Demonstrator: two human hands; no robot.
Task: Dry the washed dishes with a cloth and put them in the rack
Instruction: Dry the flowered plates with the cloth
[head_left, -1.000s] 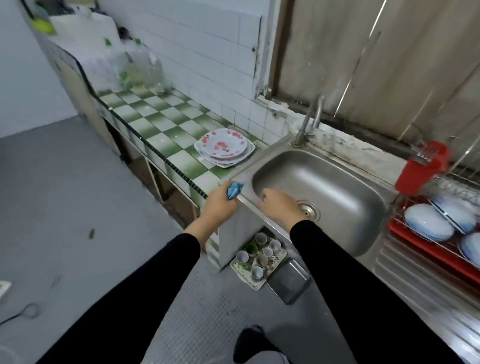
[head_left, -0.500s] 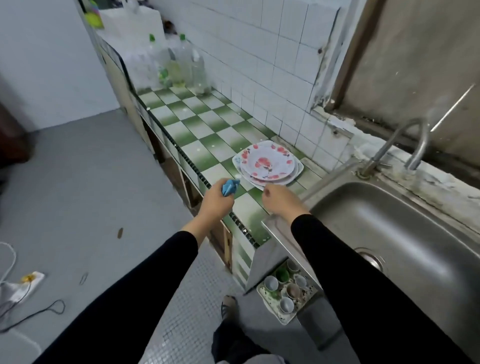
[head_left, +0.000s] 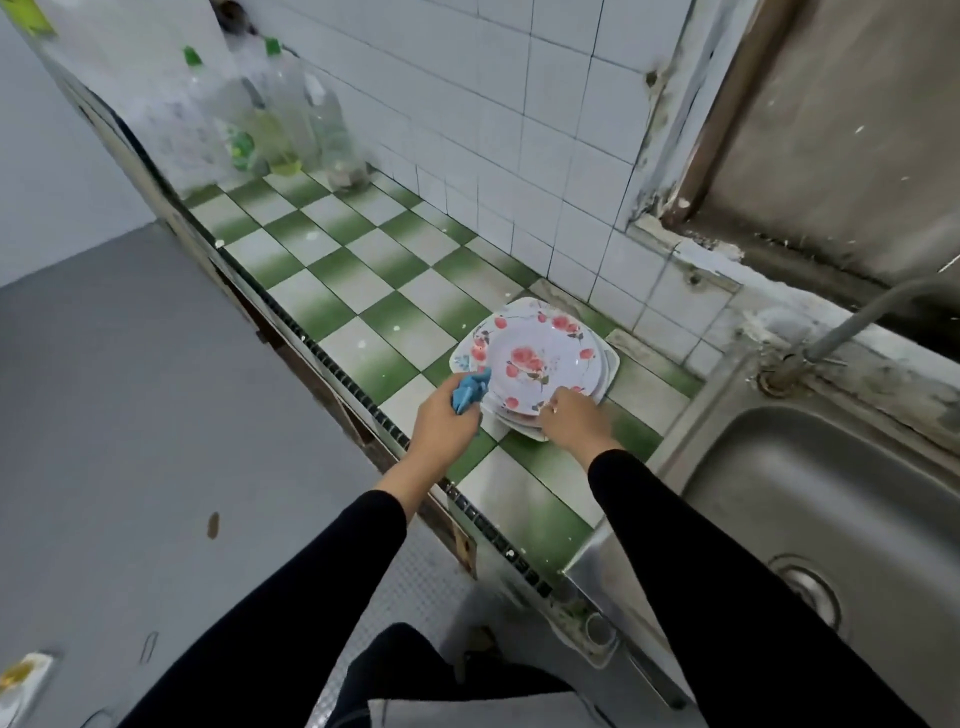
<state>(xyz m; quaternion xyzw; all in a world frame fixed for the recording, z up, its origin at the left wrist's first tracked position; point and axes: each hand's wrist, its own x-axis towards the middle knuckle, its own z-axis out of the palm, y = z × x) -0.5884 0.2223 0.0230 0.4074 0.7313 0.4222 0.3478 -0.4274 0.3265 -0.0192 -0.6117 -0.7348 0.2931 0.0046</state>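
A stack of white plates with red flower prints (head_left: 535, 364) sits on the green and white checkered counter (head_left: 363, 291), close to the tiled wall. My left hand (head_left: 444, 423) grips a bunched blue cloth (head_left: 470, 391) that touches the stack's left rim. My right hand (head_left: 571, 418) is at the near rim of the top plate, fingers curled on its edge. The dish rack is out of view.
A steel sink (head_left: 831, 525) with a curved tap (head_left: 852, 325) lies to the right of the counter. Several clear plastic bottles (head_left: 280, 130) stand at the counter's far end. Grey floor (head_left: 130, 415) spreads on the left. A tray of small cups (head_left: 592, 631) sits under the counter edge.
I have turned left from the sink toward the counter. Both hands moved forward from the counter edge to the plate stack, the cloth now at its rim.
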